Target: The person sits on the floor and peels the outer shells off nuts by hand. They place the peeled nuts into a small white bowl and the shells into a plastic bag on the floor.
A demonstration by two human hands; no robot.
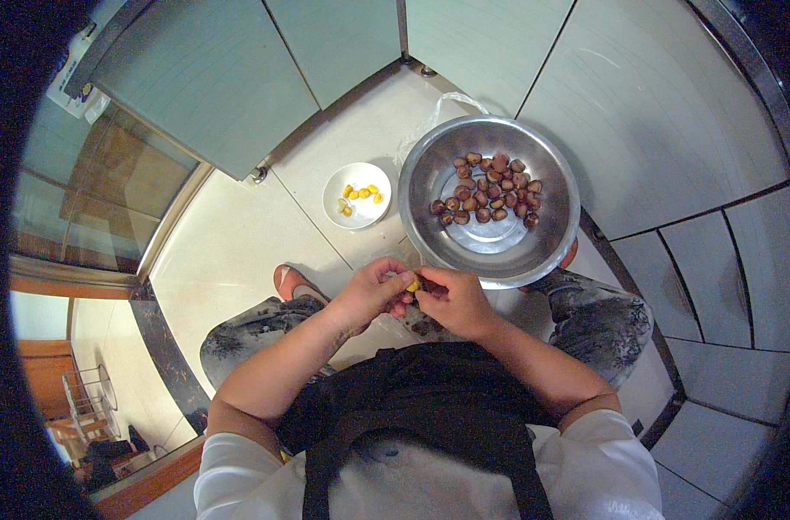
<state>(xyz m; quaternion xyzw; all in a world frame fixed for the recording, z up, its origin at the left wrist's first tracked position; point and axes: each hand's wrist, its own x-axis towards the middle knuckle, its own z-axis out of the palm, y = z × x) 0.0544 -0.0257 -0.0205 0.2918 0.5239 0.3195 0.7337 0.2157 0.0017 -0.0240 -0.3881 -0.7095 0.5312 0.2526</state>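
A yellow chestnut kernel (415, 285) sits between my two hands, low in front of my body. My left hand (376, 292) pinches it from the left with thumb and fingers. From the other side, the fingertips of my right hand (456, 300) grip it, with a dark bit of shell beside them. Brown shell scraps (424, 325) lie below my hands, partly hidden. Ahead on the right stands a wide steel basin (427, 240) with many brown unpeeled chestnuts (482, 195) in its bottom. Left of the basin, a small white bowl (359, 220) holds several yellow kernels (364, 193).
Pale green cabinets (213, 84) line the far left, with more cabinets (661, 117) on the right. A clear plastic bag (460, 97) lies behind the basin. My knees flank my hands. A doorway at lower left shows a metal rack (89, 396).
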